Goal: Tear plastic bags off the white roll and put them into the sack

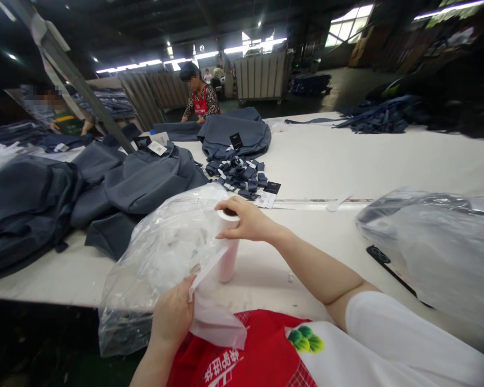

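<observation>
A roll of thin white plastic sheeting (pixel 228 260) stands upright on the table. My right hand (pixel 242 219) grips its top end, thumb and fingers on either side of the dark core. From the roll a translucent white strip (pixel 218 317) runs toward me, and its loose end hangs over my red apron. Closed on the edge of this strip is my left hand (pixel 175 312). Behind and left of the roll lies a large clear plastic bag (pixel 145 258), crumpled on the table edge beside my left hand.
Grey-blue fabric bags (pixel 145 180) are heaped on the left. Short bundled straps (pixel 242 174) and a tagged grey bag (pixel 237 134) lie ahead. At right, a phone (pixel 395 274) rests partly under clear plastic (pixel 439 242). A slanted metal post (pixel 80 80) rises left; a co-worker (pixel 201 99) stands across the table.
</observation>
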Available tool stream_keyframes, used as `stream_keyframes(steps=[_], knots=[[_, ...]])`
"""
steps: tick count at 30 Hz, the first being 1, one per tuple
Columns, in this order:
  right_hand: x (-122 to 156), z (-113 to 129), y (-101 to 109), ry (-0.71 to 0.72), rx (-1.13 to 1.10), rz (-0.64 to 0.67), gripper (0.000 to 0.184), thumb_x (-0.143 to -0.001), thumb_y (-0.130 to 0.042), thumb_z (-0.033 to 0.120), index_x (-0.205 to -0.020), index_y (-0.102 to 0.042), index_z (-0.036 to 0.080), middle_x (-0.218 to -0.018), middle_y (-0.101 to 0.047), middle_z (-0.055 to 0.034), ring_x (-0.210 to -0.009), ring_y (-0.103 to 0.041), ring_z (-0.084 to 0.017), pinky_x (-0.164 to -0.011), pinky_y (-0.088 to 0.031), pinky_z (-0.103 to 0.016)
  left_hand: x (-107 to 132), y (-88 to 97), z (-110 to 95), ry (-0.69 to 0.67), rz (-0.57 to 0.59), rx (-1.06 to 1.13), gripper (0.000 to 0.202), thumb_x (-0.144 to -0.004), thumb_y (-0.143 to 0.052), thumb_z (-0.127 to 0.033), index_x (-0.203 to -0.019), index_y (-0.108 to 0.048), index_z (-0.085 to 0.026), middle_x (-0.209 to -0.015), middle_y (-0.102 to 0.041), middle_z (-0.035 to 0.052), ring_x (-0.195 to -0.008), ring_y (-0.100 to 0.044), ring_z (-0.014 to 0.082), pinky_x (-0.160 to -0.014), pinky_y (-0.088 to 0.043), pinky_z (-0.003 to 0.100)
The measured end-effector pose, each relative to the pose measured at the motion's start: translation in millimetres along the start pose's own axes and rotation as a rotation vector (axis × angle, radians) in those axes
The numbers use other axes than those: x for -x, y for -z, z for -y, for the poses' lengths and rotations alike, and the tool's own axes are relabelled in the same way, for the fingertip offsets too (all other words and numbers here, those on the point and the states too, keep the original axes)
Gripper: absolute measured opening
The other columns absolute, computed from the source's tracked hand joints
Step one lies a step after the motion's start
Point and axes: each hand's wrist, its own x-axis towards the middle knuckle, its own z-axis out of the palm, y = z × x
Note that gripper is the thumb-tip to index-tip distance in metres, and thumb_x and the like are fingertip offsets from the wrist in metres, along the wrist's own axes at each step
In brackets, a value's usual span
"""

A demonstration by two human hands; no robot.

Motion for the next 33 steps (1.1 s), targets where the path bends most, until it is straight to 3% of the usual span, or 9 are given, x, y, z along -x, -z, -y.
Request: stream_keyframes(steps=[6,13,17,20,22,24,27,30,33], knots=[[-2.9,14.8,-10.7,0.049,0.0,0.036,0.057,-0.068,-0.085,0.033,-0.118,-0.061,0.021,-0.104,-0.056,-0.0052,-0.092,-0.06,-0.019,-0.087,-0.048,-0.032,29.0,-7.1,-4.4,0.174,0.061,0.15,0.031,-0.095,-0.032,-0.022,-0.101,-0.062,-0.019,-0.074,-0.075,0.0032,-0.063,-0.072,0.0217,-0.057,-0.053,0.03],[-0.6,27.8,-18.5,0.073,0.011,0.047,0.055,-0.069,-0.082,0.034,-0.119,-0.061,0.023,-0.107,-0.056,-0.0054,-0.094,-0.06,-0.02,-0.088,-0.049,-0.033,50.6,-17.4,-8.1,0.429,0.216,0.272,0.036,-0.093,-0.03,-0.026,-0.102,-0.065,-0.021,-0.089,-0.077,0.0068,-0.078,-0.073,0.024,-0.07,-0.055,0.033],[2.3,6.7,-12.3,-0.001,0.003,-0.037,0.05,-0.071,-0.078,0.032,-0.117,-0.062,0.022,-0.109,-0.058,-0.0061,-0.099,-0.06,-0.021,-0.092,-0.048,-0.035,90.0,-13.1,26.1,0.69,0.204,0.18,0.032,-0.09,-0.035,-0.029,-0.099,-0.064,-0.02,-0.09,-0.076,0.0118,-0.079,-0.073,0.0276,-0.069,-0.055,0.036],[2.7,-16.2,-1.8,-0.081,-0.041,-0.088,0.047,-0.072,-0.076,0.033,-0.115,-0.061,0.019,-0.113,-0.06,-0.0075,-0.106,-0.059,-0.023,-0.097,-0.046,-0.038,126.9,4.2,58.9,0.899,0.181,0.047,0.032,-0.091,-0.034,-0.034,-0.097,-0.064,-0.022,-0.079,-0.073,0.0112,-0.066,-0.07,0.0306,-0.057,-0.054,0.038],[1.9,-21.1,1.8,-0.035,-0.072,-0.053,0.049,-0.073,-0.077,0.035,-0.117,-0.061,0.018,-0.114,-0.06,-0.008,-0.105,-0.059,-0.022,-0.096,-0.046,-0.037,137.7,17.5,69.5,0.955,0.167,0.033,0.032,-0.091,-0.035,-0.037,-0.103,-0.061,-0.023,-0.083,-0.073,0.0103,-0.069,-0.07,0.0319,-0.058,-0.055,0.041],[0.2,-15.0,1.0,0.04,-0.091,-0.003,0.052,-0.073,-0.079,0.037,-0.118,-0.061,0.018,-0.11,-0.059,-0.0074,-0.099,-0.059,-0.02,-0.09,-0.048,-0.034,131.6,29.8,66.6,0.892,0.105,0.075,0.035,-0.09,-0.037,-0.036,-0.115,-0.057,-0.022,-0.109,-0.071,0.014,-0.094,-0.07,0.0341,-0.073,-0.057,0.045],[-3.5,6.4,-1.9,0.128,-0.116,0.089,0.054,-0.07,-0.081,0.034,-0.119,-0.062,0.018,-0.106,-0.057,-0.007,-0.092,-0.058,-0.018,-0.086,-0.049,-0.032,96.8,44.9,45.1,0.788,-0.067,0.168,0.044,-0.091,-0.036,-0.036,-0.131,-0.049,-0.023,-0.139,-0.056,0.0133,-0.123,-0.058,0.033,-0.097,-0.051,0.047],[-6.9,29.5,1.6,0.223,-0.111,0.222,0.054,-0.068,-0.081,0.026,-0.118,-0.063,0.02,-0.11,-0.058,-0.0078,-0.098,-0.059,-0.02,-0.09,-0.048,-0.032,47.0,51.3,18.6,0.786,-0.216,0.269,0.045,-0.091,-0.042,-0.043,-0.132,-0.049,-0.026,-0.13,-0.064,0.0096,-0.117,-0.062,0.03,-0.096,-0.052,0.042],[-8.5,47.8,8.4,0.306,-0.068,0.385,0.056,-0.064,-0.081,0.022,-0.118,-0.065,0.022,-0.115,-0.059,-0.0072,-0.1,-0.061,-0.02,-0.09,-0.049,-0.03,-7.3,45.9,-4.8,0.603,-0.266,0.405,0.058,-0.083,-0.056,-0.051,-0.135,-0.048,-0.024,-0.131,-0.064,0.0097,-0.12,-0.061,0.0295,-0.099,-0.051,0.042]])
